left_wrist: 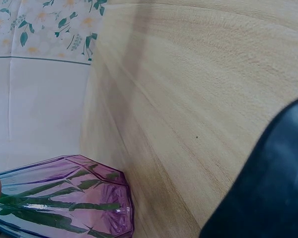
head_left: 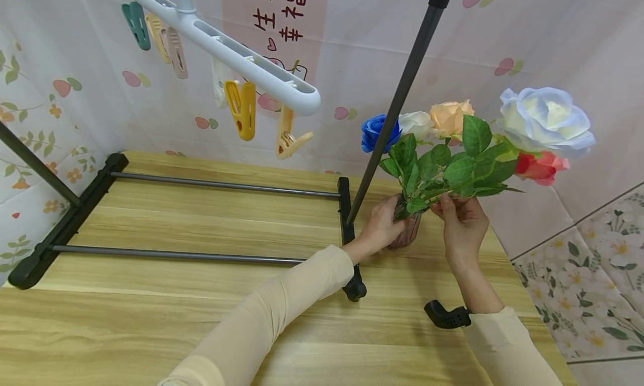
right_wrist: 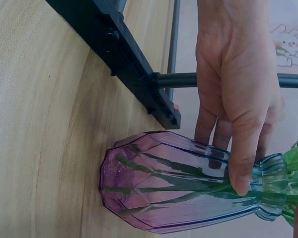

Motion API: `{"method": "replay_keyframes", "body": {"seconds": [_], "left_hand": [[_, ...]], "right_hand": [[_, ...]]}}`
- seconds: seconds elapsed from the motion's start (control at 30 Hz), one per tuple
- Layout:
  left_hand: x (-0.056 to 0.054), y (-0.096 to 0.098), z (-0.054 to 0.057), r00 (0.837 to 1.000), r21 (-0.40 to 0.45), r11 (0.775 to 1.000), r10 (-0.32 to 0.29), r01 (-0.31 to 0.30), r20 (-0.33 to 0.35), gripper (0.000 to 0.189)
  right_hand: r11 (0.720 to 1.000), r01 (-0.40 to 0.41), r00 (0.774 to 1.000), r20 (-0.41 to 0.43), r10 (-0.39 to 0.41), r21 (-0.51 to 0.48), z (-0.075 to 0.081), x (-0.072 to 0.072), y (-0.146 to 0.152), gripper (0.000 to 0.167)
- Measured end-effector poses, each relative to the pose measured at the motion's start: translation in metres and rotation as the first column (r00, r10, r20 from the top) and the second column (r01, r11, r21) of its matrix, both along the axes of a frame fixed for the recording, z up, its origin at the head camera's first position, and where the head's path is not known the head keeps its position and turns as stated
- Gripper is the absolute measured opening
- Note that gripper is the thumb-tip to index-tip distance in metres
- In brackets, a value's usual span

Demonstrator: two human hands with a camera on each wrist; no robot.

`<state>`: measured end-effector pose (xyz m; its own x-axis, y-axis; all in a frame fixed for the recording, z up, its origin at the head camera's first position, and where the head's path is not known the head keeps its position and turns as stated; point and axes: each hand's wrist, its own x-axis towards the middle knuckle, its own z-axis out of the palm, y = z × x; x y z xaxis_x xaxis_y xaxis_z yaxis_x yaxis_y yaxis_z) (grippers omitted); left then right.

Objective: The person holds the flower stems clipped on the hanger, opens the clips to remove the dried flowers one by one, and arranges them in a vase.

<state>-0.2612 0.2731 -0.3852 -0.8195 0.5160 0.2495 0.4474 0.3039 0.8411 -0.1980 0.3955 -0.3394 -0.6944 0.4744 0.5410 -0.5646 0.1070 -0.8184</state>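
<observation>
In the head view my left hand (head_left: pixel 382 227) grips a faceted glass vase (head_left: pixel 408 234), tinted pink at the base and blue toward the neck. The right wrist view shows that hand's thumb (right_wrist: pixel 242 171) across the glass near the neck and its fingers around the far side. Green stems (right_wrist: pixel 184 186) stand inside the upright vase. Above its mouth spread a blue rose (head_left: pixel 374 133), a peach rose (head_left: pixel 451 118), white, pale blue and red blooms, and leaves. My right hand (head_left: pixel 465 227) pinches a leafy stem at the right of the mouth, the fingertips partly behind leaves.
A dark rack frame (head_left: pixel 347 218) stands on the wooden table (head_left: pixel 226 319) left of the vase, its slanted pole (head_left: pixel 402 90) crossing before the blue rose. A pale hanger bar (head_left: pixel 241 62) with several clothespins (head_left: pixel 241 109) hangs at upper left. Printed cloth (head_left: pixel 593 274) borders the right.
</observation>
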Motion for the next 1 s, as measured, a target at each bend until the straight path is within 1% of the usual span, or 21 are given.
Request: {"method": "replay_keyframes", "body": {"seconds": [0.27, 0.4, 0.57, 0.67, 0.8, 0.87, 1.0], "left_hand": [[0.0008, 0.0007, 0.0, 1.0, 0.0, 1.0, -0.001, 0.001, 0.022, 0.052], [0.0002, 0.0004, 0.0, 1.0, 0.006, 1.0, -0.004, 0.004, 0.018, 0.052], [-0.0003, 0.0, 0.0001, 1.0, 0.01, 1.0, -0.007, 0.007, 0.0, 0.051], [0.0001, -0.0003, 0.0008, 1.0, 0.009, 1.0, -0.009, 0.009, 0.005, 0.051], [0.0004, -0.0001, 0.0014, 1.0, 0.001, 1.0, -0.006, 0.006, 0.01, 0.051], [0.0003, 0.0001, 0.0012, 1.0, -0.002, 1.0, -0.003, 0.003, 0.006, 0.051], [-0.0002, 0.0003, 0.0001, 1.0, -0.005, 1.0, -0.001, 0.0, -0.005, 0.05]], "right_hand": [[1.0, 0.027, 0.999, 0.03, -0.027, 0.005, -0.0018, 0.0001, 0.0003, 0.004], [0.999, 0.032, 0.999, 0.034, -0.033, 0.009, -0.0027, -0.0004, 0.0009, 0.004], [1.0, 0.017, 0.999, 0.027, -0.017, 0.003, -0.003, -0.0012, 0.0008, 0.007], [1.0, 0.007, 1.0, 0.022, -0.007, -0.006, -0.0032, -0.0015, 0.0002, 0.009], [1.0, -0.002, 1.0, 0.014, 0.003, -0.016, -0.0032, -0.0014, -0.0009, 0.008], [1.0, -0.009, 1.0, 0.008, 0.01, -0.016, -0.0024, -0.0008, -0.002, 0.004], [0.999, -0.027, 1.0, -0.002, 0.027, -0.018, 0.0009, 0.001, -0.0058, 0.008]]}}
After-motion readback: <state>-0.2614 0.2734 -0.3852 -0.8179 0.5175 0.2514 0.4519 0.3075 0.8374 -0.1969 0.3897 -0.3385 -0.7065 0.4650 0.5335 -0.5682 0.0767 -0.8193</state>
